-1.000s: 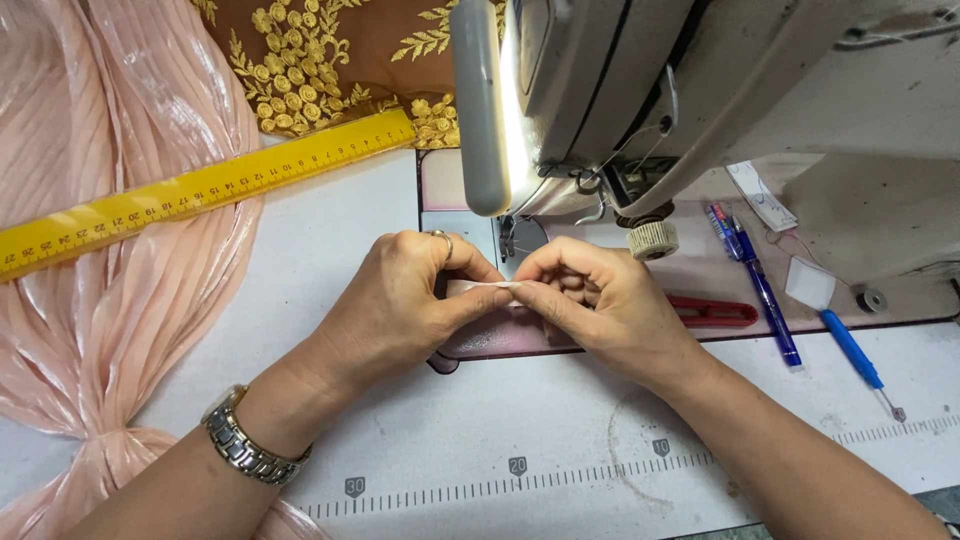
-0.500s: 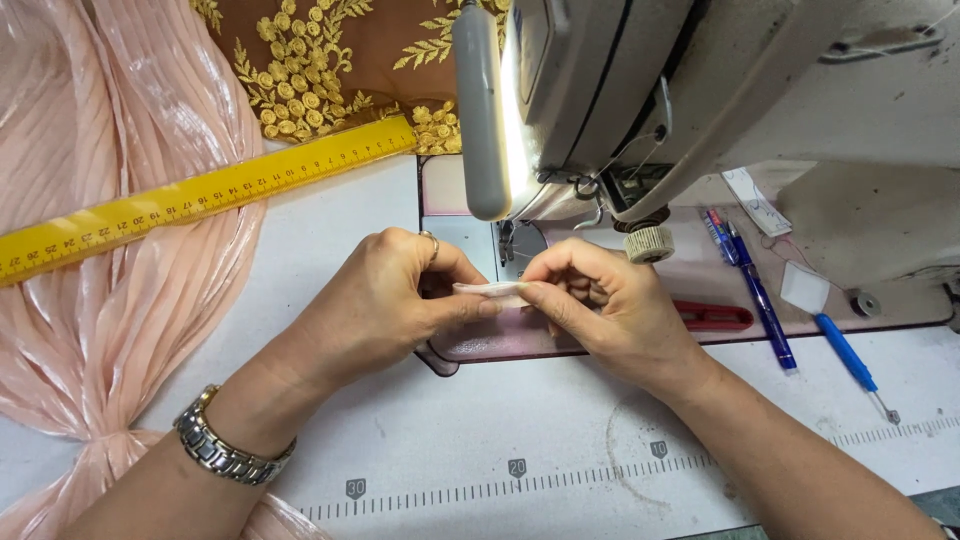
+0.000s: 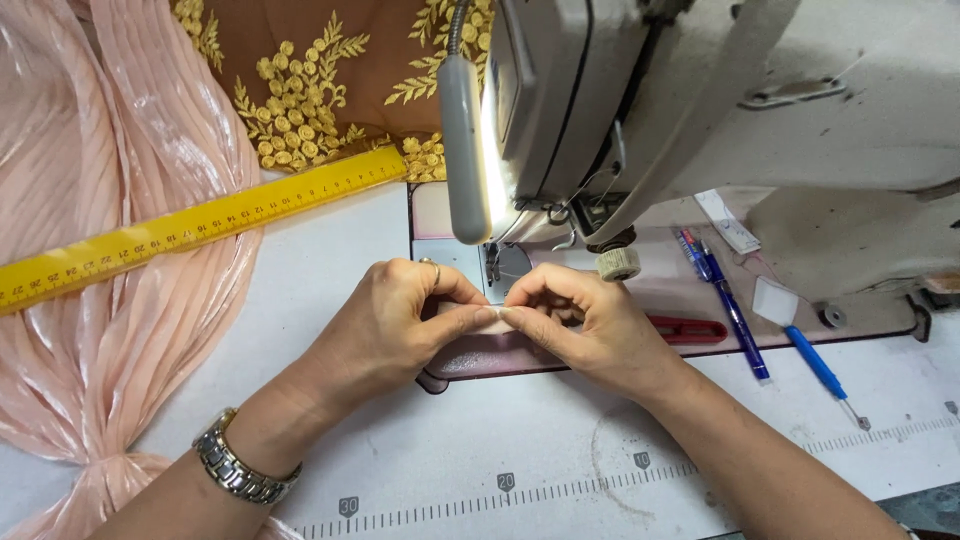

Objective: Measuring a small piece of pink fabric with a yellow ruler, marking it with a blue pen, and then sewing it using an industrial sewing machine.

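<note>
Open worktop lies below the grip; the sewing machine crowds in just above. Far left, peach pleated fabric and a yellow ruler. Left hand and right hand meet thumb to thumb — each pinching a small pale fabric strip held between them, just below the needle area. To the right — red clippers, blue pens. Both wrists rest low, fingers curled inward.
</note>
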